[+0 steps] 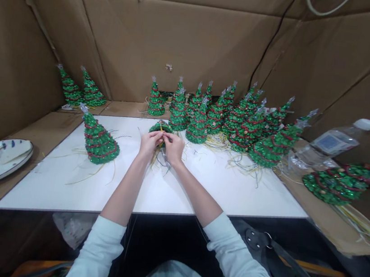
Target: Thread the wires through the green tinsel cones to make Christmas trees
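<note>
My left hand (149, 144) and my right hand (173, 149) meet at the middle of the white board, fingertips pinched close together on thin yellow wire (161, 127). Right behind them is a green tinsel Christmas tree (156, 127), lying with its round base toward me; my fingers hide part of it. Loose wire ends (160, 159) hang below my hands onto the board. Left of my hands, another small tree (99, 140) with red garland and a star top stands slightly tilted, long wires trailing from its base.
A group of similar trees (197, 124) stands along the back and right of the white board (199, 186). Two trees (91, 90) are at the back left. A plastic bottle (332, 142) leans at right near another tree (343, 182). A plate (7, 165) lies at left. Cardboard walls surround the table.
</note>
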`<state>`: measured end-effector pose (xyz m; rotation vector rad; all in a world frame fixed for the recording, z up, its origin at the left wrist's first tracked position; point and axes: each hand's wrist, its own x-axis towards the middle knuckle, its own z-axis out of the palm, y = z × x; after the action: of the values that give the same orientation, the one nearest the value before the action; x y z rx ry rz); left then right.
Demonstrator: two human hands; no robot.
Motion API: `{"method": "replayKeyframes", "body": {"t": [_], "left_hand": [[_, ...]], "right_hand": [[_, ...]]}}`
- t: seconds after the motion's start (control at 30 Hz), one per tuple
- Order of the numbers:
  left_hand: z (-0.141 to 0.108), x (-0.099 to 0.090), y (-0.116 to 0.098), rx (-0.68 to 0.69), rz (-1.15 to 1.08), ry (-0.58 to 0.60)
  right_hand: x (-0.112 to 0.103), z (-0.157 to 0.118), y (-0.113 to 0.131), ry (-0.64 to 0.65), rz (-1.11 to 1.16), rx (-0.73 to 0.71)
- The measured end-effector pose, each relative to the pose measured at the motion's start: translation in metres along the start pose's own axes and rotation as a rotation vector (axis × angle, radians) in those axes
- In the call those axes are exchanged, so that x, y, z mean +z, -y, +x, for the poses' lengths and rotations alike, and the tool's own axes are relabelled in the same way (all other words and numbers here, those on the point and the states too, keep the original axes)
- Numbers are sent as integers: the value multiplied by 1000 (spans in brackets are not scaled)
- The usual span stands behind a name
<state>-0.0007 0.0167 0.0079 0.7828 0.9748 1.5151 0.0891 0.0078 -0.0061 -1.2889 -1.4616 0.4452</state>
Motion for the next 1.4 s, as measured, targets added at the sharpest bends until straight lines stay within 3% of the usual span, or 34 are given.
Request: {"method": "replayKeyframes", "body": {"t": [0.3, 0.53, 0.7, 0.83, 0.97, 1.1, 1.2, 1.3, 1.4], "left_hand": [[5, -4, 1, 29, 0, 20], [8, -5, 1, 29, 47, 26], [7, -5, -1, 31, 62, 18], [7, -6, -1, 37, 53, 27], [8, -8, -2, 31, 62, 61], [10, -9, 1, 45, 103, 83], [12, -10, 6, 83, 141, 98], [12, -9, 11, 119, 177, 91], [10, -7, 13, 127, 203, 60]], "right_hand": [[-10, 6, 5, 103, -28, -46], [-39, 1, 10, 634, -381, -362], [-32, -13, 13, 732, -554, -509], [-27, -11, 8, 696, -531, -519], [-37, 4, -2, 614, -201, -450], [-43, 13, -6, 481, 101, -244], [-36, 13, -5, 317, 220, -70], [-23, 11, -3, 137, 285, 56], [-13, 10, -4, 68, 245, 91]]}}
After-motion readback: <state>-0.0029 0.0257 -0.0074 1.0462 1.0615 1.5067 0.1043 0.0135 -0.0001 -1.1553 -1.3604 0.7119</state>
